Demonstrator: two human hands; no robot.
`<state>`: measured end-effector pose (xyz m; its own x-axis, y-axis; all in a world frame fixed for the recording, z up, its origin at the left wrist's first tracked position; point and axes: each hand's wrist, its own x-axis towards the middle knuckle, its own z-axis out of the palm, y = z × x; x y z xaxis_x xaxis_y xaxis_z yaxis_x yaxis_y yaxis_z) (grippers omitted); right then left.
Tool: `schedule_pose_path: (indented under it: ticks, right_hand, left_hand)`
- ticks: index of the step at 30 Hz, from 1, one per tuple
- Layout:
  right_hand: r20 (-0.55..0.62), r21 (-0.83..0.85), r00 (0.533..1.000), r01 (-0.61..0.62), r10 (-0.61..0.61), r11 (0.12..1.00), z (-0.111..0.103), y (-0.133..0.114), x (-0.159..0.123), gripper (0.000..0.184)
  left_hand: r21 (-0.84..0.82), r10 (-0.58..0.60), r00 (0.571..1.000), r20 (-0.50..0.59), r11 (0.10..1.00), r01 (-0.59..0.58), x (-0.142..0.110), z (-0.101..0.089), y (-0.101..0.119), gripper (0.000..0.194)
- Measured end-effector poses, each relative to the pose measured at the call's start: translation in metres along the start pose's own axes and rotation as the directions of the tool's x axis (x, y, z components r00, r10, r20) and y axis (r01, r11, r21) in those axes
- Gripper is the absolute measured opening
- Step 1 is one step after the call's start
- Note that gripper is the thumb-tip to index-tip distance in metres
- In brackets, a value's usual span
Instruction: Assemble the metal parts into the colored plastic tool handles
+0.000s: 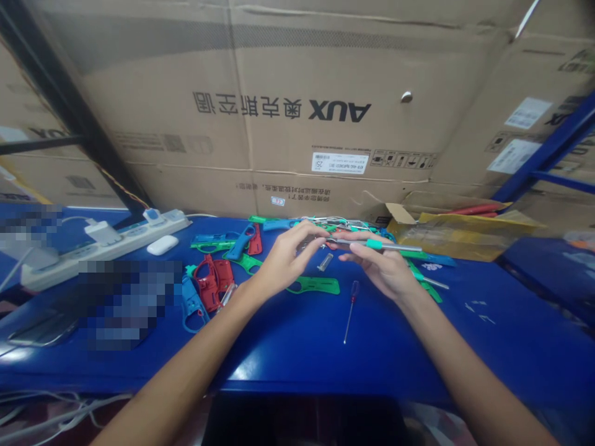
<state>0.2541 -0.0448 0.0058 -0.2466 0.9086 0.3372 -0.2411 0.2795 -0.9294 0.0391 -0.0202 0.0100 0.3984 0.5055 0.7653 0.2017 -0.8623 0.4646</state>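
Both of my hands are raised over the blue table, closed on a long-nosed lighter (402,246) with a metal tube and a green collar. My left hand (289,255) pinches its near end; my fingers hide part of it. My right hand (383,267) grips it beside the green collar, with the tube pointing right. Below the hands lie a small clear piece (325,262), a green handle shell (316,285) and a screwdriver (352,306). Red handle shells (212,284) and a blue handle shell (193,302) lie to the left.
More coloured shells and metal parts lie behind my hands. A white power strip (132,240) and a white earbud case (162,245) are on the left. An open cardboard box (446,234) stands at the back right, before a large cardboard wall (279,62). Small white bits (483,317) lie right.
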Motion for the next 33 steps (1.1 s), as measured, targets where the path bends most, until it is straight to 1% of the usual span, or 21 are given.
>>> schedule_pose_path:
  ticks: [2, 4, 7, 11, 16, 18, 23, 28, 33]
  right_hand:
    - [-0.013, -0.013, 1.000, 0.004, -0.004, 1.000, 0.000, 0.001, 0.000, 0.020]
    - [-0.020, -0.014, 1.000, 0.004, -0.005, 1.000, 0.000, 0.001, 0.001, 0.020]
    - [-0.017, -0.010, 1.000, -0.004, 0.004, 1.000, 0.000, 0.001, 0.001, 0.021]
    - [-0.028, 0.008, 0.999, -0.020, 0.021, 1.000, -0.002, 0.001, 0.001, 0.021]
    - [-0.041, -0.005, 0.998, -0.044, 0.044, 0.999, -0.004, 0.001, 0.002, 0.022]
    - [-0.034, -0.002, 0.998, -0.053, 0.053, 0.999, -0.003, 0.001, 0.002, 0.022]
    - [-0.024, 0.014, 0.997, -0.076, 0.076, 0.997, 0.000, 0.003, 0.002, 0.022]
    - [-0.022, 0.020, 0.998, -0.064, 0.065, 0.998, 0.002, 0.005, 0.001, 0.021]
    - [-0.052, 0.059, 0.995, -0.078, 0.081, 0.995, 0.004, 0.008, 0.001, 0.023]
  left_hand:
    - [0.000, 0.006, 0.999, 0.035, 1.000, -0.006, 0.000, -0.001, -0.002, 0.016]
    - [0.014, 0.038, 0.997, 0.069, 0.999, -0.039, 0.000, -0.002, -0.005, 0.018]
    - [0.049, 0.076, 0.993, 0.088, 0.996, -0.081, -0.001, -0.003, -0.008, 0.023]
    - [0.153, 0.132, 0.987, 0.091, 0.978, -0.145, -0.003, -0.004, -0.011, 0.027]
    - [0.284, 0.207, 0.972, 0.113, 0.930, -0.231, -0.003, -0.008, -0.013, 0.030]
    - [0.299, 0.221, 0.967, 0.129, 0.921, -0.251, -0.003, -0.009, -0.013, 0.030]
    - [0.295, 0.214, 0.960, 0.178, 0.920, -0.260, -0.004, -0.007, -0.011, 0.033]
    - [0.279, 0.230, 0.961, 0.155, 0.923, -0.266, -0.005, -0.004, -0.011, 0.032]
    - [0.144, 0.221, 0.974, 0.040, 0.964, -0.225, -0.003, 0.002, -0.009, 0.016]
